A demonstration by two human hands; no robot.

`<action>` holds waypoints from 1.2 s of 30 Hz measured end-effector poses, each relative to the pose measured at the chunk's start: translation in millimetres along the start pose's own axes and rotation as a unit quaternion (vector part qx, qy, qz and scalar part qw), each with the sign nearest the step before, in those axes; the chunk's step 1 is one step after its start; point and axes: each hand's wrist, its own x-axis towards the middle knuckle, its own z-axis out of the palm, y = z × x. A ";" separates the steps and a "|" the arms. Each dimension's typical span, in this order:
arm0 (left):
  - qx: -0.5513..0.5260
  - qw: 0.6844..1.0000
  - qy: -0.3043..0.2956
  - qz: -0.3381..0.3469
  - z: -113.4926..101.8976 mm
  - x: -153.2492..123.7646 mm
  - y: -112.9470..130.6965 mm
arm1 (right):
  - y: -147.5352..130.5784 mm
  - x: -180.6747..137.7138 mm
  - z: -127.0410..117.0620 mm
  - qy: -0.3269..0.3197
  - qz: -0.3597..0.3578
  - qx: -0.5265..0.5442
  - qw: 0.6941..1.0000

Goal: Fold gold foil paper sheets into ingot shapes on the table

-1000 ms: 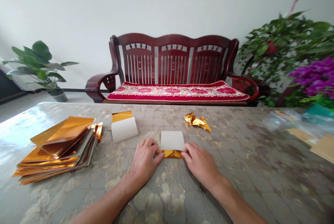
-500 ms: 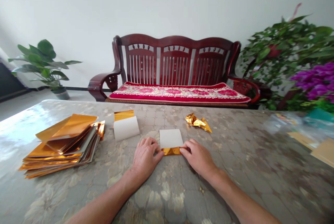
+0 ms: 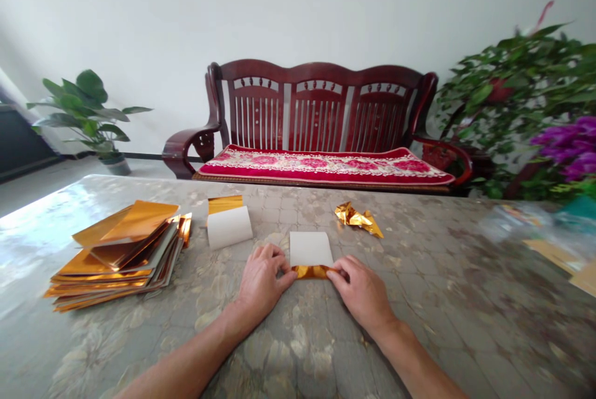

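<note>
A sheet of gold foil paper (image 3: 311,249) lies on the table in front of me, white side up. Its near edge is turned over into a shiny gold strip. My left hand (image 3: 266,272) pinches the left end of that strip between thumb and fingers. At the strip's right end, my right hand (image 3: 361,290) is closed on it the same way. Beyond my left hand sits another sheet (image 3: 229,227), curled, with white showing and a gold part at its far edge. A crumpled gold foil piece (image 3: 358,219) rests beyond my right hand.
On the left of the patterned table (image 3: 209,337) is a stack of gold sheets (image 3: 116,256). Clear plastic bags (image 3: 516,222) and brown card (image 3: 552,254) lie at the right. A wooden bench (image 3: 316,113) and potted plants (image 3: 97,113) stand behind.
The whole view has shifted slightly. Both hands still hold the folded strip's ends, and my right hand's wrist has turned a little. The other papers stay where they were.
</note>
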 end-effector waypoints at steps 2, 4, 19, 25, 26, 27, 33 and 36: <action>-0.003 1.000 -0.004 -0.002 0.1 -0.6 -0.1 | 0.5 -2.7 -2.0 0.001 -0.005 0.008 1.000; -0.001 1.000 -0.004 0.000 0.2 -1.2 0.5 | 0.9 -4.2 -4.1 -0.001 -0.021 0.010 1.000; -0.013 1.000 -0.013 0.025 -2.5 0.3 2.3 | -2.5 2.0 -8.7 -0.058 0.004 -0.016 0.998; -0.018 0.999 -0.021 -0.022 -3.7 4.3 2.2 | -7.2 6.4 -8.1 -0.060 0.038 -0.020 0.997; -0.015 0.999 -0.020 -0.025 -3.6 5.0 2.3 | -7.7 6.8 -7.9 -0.059 0.041 -0.022 0.997; -0.011 0.999 -0.019 -0.026 -3.5 5.5 2.4 | -7.9 7.1 -7.8 -0.058 0.043 -0.025 0.997; 0.016 0.999 -0.022 -0.023 -3.5 5.9 3.8 | -7.5 8.7 -7.0 -0.053 0.067 -0.020 0.996; 0.027 0.999 -0.018 -0.016 -3.8 5.8 4.2 | -7.4 8.7 -6.4 -0.052 0.075 -0.020 0.996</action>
